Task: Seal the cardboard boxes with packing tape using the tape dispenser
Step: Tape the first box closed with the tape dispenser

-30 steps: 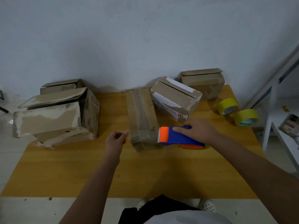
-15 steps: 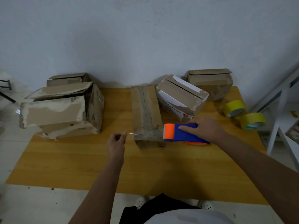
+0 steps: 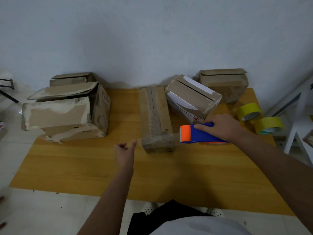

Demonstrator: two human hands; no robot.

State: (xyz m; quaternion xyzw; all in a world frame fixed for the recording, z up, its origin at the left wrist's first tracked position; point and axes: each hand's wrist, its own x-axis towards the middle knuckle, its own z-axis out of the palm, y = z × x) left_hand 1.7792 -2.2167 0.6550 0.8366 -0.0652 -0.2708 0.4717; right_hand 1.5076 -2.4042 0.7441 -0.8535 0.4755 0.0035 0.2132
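**Tape drawn out across the near end of the long box**

We see the right hand (image 3: 221, 127) at centre right of the frame, its grip curled round the blue and orange tape dispenser (image 3: 197, 134), with the orange head pointing left. The dispenser sits just to the right of the long box (image 3: 155, 116), which lies in the middle of the worktop (image 3: 84, 167) with its short end toward us.

The left hand (image 3: 124, 150) is at centre frame, just left of the long box's near end. Its thumb and forefinger are pinched on the free end of a clear strip of tape (image 3: 157, 138), which runs faintly from that pinch across the near end of the box to the dispenser's head. We cannot tell whether the strip touches the cardboard.

A large torn box (image 3: 67, 112) stands at the left of the worktop, with a smaller box (image 3: 71, 79) behind it. A tilted box with white flaps (image 3: 191, 99) sits right of centre, and another box (image 3: 223, 85) at upper right. Two yellow tape rolls (image 3: 249, 110) (image 3: 269, 124) lie at the right edge.
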